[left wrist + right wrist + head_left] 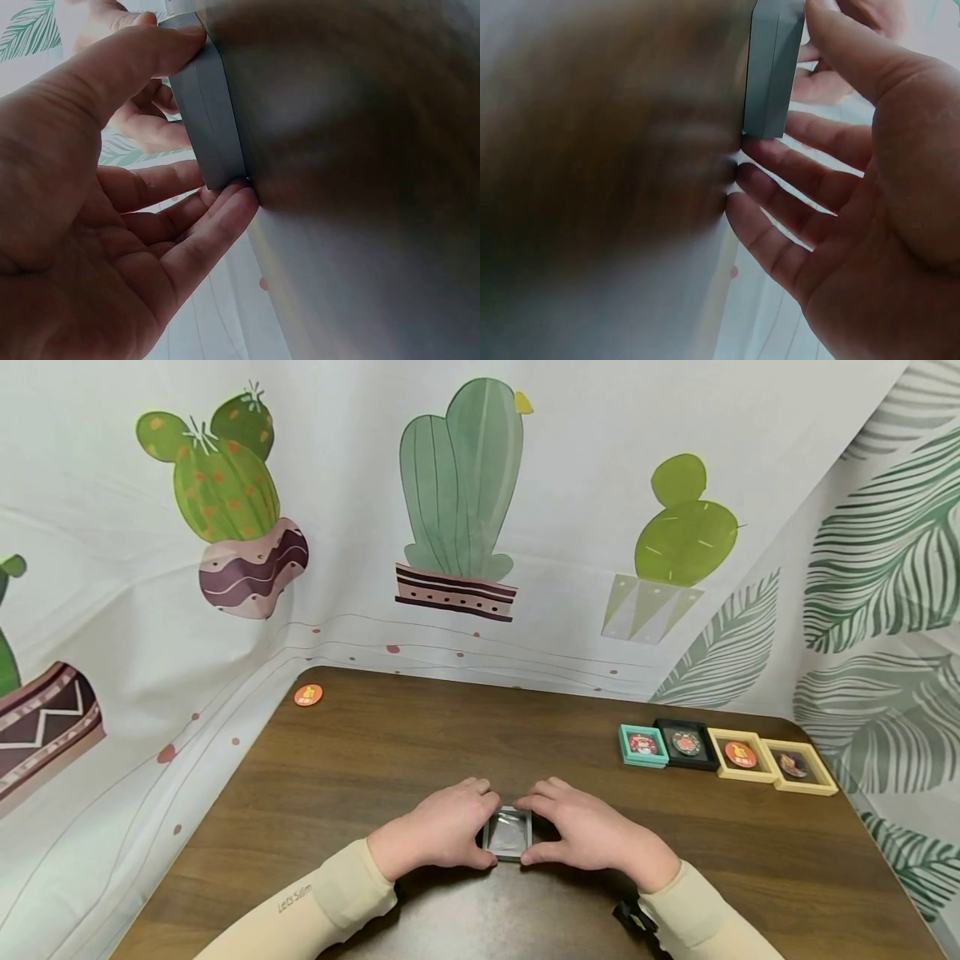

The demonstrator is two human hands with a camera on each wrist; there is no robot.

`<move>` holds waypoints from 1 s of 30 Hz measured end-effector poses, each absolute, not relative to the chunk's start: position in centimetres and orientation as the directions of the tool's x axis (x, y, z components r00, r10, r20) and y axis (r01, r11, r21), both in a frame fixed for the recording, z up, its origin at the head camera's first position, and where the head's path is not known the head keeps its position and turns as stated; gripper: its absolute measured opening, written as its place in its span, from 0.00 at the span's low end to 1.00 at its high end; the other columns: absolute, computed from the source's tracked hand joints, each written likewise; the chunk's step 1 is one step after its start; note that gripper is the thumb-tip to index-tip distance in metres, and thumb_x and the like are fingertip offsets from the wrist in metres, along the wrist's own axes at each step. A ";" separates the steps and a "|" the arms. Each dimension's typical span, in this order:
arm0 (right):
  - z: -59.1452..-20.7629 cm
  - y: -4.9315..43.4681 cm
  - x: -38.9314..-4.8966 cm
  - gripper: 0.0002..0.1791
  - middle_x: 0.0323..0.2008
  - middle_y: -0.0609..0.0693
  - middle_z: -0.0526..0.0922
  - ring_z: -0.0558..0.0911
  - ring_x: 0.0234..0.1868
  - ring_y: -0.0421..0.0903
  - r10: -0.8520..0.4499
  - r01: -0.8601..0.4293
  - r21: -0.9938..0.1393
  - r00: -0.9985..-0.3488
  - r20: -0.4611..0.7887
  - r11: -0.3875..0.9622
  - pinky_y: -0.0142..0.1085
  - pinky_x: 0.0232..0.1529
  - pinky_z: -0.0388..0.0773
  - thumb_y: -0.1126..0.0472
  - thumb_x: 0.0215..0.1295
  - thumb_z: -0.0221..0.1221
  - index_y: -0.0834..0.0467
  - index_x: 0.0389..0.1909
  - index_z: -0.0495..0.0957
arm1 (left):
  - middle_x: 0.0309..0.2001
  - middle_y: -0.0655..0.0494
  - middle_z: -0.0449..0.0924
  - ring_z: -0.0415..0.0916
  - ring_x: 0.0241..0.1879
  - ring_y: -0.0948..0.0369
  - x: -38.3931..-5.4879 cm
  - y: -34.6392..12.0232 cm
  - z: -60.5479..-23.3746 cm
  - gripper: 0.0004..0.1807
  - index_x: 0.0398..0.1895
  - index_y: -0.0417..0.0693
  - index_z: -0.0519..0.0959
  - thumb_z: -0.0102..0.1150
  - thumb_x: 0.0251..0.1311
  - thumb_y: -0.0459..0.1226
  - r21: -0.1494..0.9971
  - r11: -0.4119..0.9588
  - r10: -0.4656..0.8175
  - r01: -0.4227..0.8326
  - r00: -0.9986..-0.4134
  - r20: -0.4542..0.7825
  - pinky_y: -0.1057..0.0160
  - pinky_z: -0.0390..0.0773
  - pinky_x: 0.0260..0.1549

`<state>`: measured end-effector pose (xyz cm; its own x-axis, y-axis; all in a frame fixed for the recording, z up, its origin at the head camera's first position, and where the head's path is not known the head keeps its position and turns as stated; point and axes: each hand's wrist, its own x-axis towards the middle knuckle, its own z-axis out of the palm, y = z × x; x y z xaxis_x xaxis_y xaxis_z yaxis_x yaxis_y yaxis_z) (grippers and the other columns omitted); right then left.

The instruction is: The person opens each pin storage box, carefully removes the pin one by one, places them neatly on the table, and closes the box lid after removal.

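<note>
A small square grey display frame [507, 833] with a glossy clear film window lies flat on the brown table [420, 727], in the lower middle of the head view. From the left, my left hand [447, 827] grips it, thumb at the near corner and fingers at the far corner. My right hand [588, 827] holds the opposite side the same way. The left wrist view shows the frame's grey side wall [210, 112] between thumb and fingers. In the right wrist view, the other fingers [769, 232] spread beside the frame's end, tips at the tabletop.
At the right back stand a teal frame [647, 762], a black frame [693, 764] and two pale yellow frames, one [744, 774] beside the other [806, 788], each showing a round piece inside. A round orange disc [307, 695] lies at the back left corner. Printed cloth hangs behind the table.
</note>
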<state>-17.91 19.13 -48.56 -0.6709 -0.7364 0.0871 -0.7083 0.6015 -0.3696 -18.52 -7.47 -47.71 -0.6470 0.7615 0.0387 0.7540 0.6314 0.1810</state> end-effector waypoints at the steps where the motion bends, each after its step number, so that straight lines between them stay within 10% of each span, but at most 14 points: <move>1: -48.5 19.3 -18.0 0.38 0.59 0.45 0.83 0.79 0.60 0.43 -0.735 -0.705 -0.375 -0.673 0.087 0.601 0.45 0.60 0.83 0.33 0.71 0.71 0.55 0.69 0.83 | 0.38 0.60 0.75 0.73 0.40 0.60 -18.5 -7.5 -47.7 0.30 0.44 0.46 0.84 0.87 0.46 0.53 0.180 0.630 0.762 0.755 -0.646 0.042 0.62 0.81 0.40; 30: -48.0 27.5 -22.9 0.33 0.64 0.63 0.81 0.79 0.66 0.65 -0.421 -0.483 -0.259 -0.869 0.260 0.836 0.64 0.67 0.76 0.49 0.74 0.74 0.65 0.70 0.81 | 0.37 0.62 0.72 0.70 0.39 0.61 -18.4 -7.6 -47.8 0.29 0.45 0.46 0.84 0.86 0.48 0.54 0.178 0.639 0.757 0.748 -0.653 0.027 0.62 0.79 0.40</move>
